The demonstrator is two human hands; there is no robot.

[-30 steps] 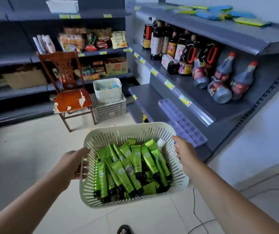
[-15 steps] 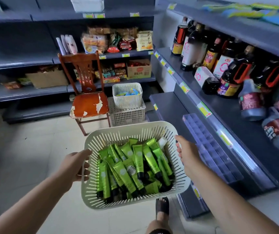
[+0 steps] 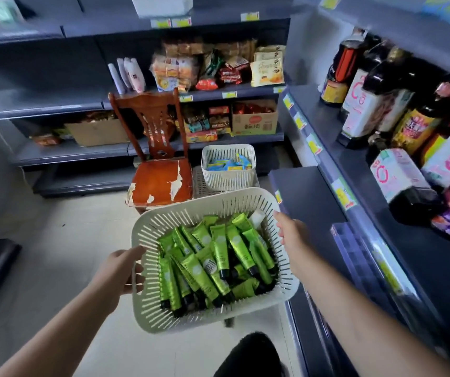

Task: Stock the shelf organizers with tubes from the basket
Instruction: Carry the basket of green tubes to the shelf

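Left hand [image 3: 120, 270] and right hand [image 3: 291, 235] grip the basket [image 3: 147, 229] of green tubes [image 3: 218, 257] beside the shelf organizers [image 3: 354, 257]

Basket [image 3: 207, 205]: off-white slotted plastic, matt. Tubes [image 3: 219, 248]: glossy green plastic with black caps. Organizer [image 3: 354, 254]: translucent bluish plastic, smooth. Shelves [image 3: 308, 191]: grey painted metal, matt. Chair [image 3: 161, 183]: reddish wood, glossy varnish, flaked off the seat in patches. Box [image 3: 255, 122]: plain brown cardboard. Floor [image 3: 55, 254]: pale tiles, smooth, low sheen.

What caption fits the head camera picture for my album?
Left hand and right hand hold a white basket of green tubes beside shop shelves.
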